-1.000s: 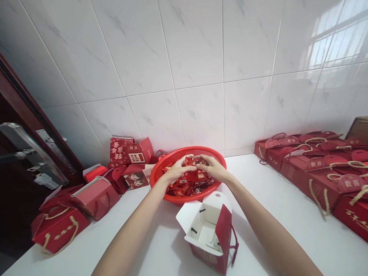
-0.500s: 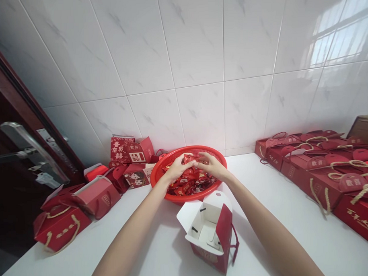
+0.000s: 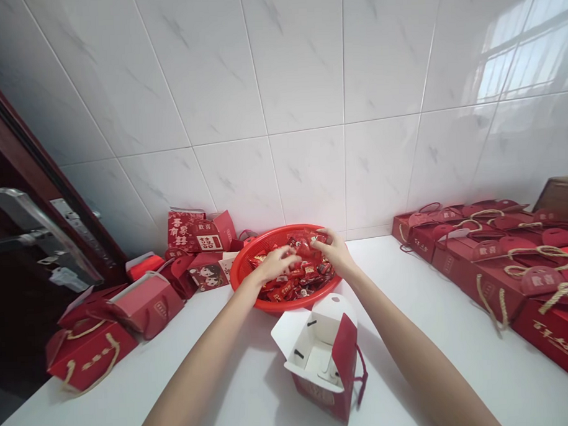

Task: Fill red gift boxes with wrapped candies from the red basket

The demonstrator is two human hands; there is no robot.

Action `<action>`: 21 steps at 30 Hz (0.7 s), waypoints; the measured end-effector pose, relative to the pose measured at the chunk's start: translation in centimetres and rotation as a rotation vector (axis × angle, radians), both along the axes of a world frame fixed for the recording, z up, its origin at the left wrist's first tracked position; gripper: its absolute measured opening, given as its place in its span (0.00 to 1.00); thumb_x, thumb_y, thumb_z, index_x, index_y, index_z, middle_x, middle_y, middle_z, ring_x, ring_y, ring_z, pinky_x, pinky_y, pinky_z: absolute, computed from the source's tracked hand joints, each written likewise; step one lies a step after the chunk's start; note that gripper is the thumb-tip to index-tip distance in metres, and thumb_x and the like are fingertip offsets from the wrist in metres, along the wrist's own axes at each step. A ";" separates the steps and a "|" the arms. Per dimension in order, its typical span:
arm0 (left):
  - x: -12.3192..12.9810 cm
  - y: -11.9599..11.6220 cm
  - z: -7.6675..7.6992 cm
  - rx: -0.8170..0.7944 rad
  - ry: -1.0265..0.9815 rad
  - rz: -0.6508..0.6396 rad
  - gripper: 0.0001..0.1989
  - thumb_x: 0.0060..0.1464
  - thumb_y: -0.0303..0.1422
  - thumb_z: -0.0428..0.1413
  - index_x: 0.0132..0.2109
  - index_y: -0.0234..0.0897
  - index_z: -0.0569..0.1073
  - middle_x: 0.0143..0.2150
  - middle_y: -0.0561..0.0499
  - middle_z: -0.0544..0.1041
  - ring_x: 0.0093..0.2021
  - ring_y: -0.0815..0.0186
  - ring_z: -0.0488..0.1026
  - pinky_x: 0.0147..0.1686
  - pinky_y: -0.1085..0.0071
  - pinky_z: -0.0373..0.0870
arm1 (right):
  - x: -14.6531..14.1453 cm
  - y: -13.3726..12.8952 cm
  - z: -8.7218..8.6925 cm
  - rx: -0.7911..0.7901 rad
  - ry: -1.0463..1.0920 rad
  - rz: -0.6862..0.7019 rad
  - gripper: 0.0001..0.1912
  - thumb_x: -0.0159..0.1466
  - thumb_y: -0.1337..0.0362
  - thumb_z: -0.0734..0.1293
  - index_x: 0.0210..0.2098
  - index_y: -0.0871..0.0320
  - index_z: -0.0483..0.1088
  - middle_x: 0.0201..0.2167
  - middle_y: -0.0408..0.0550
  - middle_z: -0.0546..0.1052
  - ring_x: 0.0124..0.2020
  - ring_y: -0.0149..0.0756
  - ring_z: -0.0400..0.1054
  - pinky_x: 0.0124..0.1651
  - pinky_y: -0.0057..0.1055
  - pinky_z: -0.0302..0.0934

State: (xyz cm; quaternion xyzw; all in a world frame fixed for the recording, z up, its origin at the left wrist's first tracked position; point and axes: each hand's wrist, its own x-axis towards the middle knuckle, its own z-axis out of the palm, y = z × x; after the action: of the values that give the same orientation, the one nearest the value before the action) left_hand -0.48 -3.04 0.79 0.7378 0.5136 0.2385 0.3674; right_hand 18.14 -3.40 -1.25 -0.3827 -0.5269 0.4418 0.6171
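Note:
My right hand is closed around red-wrapped candy, just above the right side of a red plastic basket. Over the basket's middle, my left hand has its fingers apart and slightly blurred, close to the wrapped candies heaped inside. I see nothing held in it. In front of the basket, between my forearms, stands a gift box with its white flaps spread. Its white inside holds no candy that I can see. A dark red cord hangs at its right side.
Closed red gift boxes with rope handles stand in rows at the right. More red boxes lie in a loose group at the left. Behind the white table rises a tiled wall; a door handle is at far left.
My hands, together over the basket before, have moved apart. The right hand has shifted right with red-wrapped candy; the left has lowered slightly and its fingers have spread. The open box stays put.

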 end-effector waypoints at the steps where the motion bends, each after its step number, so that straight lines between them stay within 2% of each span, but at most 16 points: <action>1: 0.0 -0.1 -0.1 -0.074 0.138 -0.052 0.19 0.48 0.46 0.59 0.40 0.36 0.77 0.32 0.48 0.78 0.30 0.61 0.75 0.30 0.68 0.70 | -0.1 0.1 -0.1 -0.003 0.038 -0.030 0.20 0.52 0.58 0.72 0.43 0.57 0.70 0.36 0.45 0.79 0.37 0.38 0.74 0.41 0.35 0.69; 3: 0.0 -0.3 -0.1 -0.205 0.353 -0.166 0.14 0.42 0.43 0.63 0.30 0.36 0.78 0.26 0.50 0.77 0.27 0.62 0.73 0.28 0.69 0.68 | -0.1 0.2 -0.1 -0.023 0.090 -0.050 0.23 0.51 0.58 0.72 0.44 0.57 0.68 0.35 0.45 0.79 0.38 0.39 0.74 0.42 0.36 0.69; 6: -0.2 -0.4 -0.1 -0.262 0.372 -0.258 0.09 0.38 0.37 0.64 0.29 0.37 0.79 0.27 0.51 0.78 0.28 0.62 0.74 0.27 0.70 0.67 | -0.2 -0.1 0.0 -0.041 0.144 -0.033 0.27 0.49 0.57 0.74 0.46 0.56 0.66 0.35 0.44 0.79 0.37 0.39 0.75 0.41 0.36 0.69; 10: -0.7 -0.4 0.3 -0.200 0.045 -0.222 0.11 0.38 0.33 0.64 0.34 0.38 0.80 0.30 0.50 0.80 0.31 0.62 0.75 0.31 0.69 0.70 | 0.0 -0.6 0.5 -0.020 0.210 0.033 0.26 0.46 0.58 0.77 0.42 0.57 0.69 0.36 0.46 0.80 0.38 0.40 0.75 0.43 0.37 0.69; 15: -1.7 -1.5 0.5 -0.119 -0.382 -0.060 0.24 0.37 0.34 0.68 0.46 0.36 0.78 0.40 0.47 0.80 0.40 0.61 0.77 0.40 0.66 0.75 | 0.2 -1.0 1.1 0.002 0.253 0.117 0.23 0.45 0.58 0.78 0.38 0.58 0.74 0.36 0.49 0.82 0.39 0.42 0.76 0.47 0.39 0.69; 21: -1.8 -4.1 0.9 0.043 -0.615 0.044 0.25 0.39 0.39 0.70 0.45 0.36 0.77 0.43 0.48 0.78 0.43 0.60 0.77 0.47 0.60 0.76 | 0.5 -2.5 1.8 -0.080 0.349 0.261 0.25 0.45 0.56 0.80 0.40 0.57 0.75 0.37 0.48 0.82 0.38 0.42 0.77 0.42 0.36 0.70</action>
State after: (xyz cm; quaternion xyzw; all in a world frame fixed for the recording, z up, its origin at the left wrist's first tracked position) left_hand -2.28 -7.13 1.65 0.6274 0.3890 0.4694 0.4845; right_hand 18.66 -5.89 0.52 -0.2530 -0.4390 0.5982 0.6208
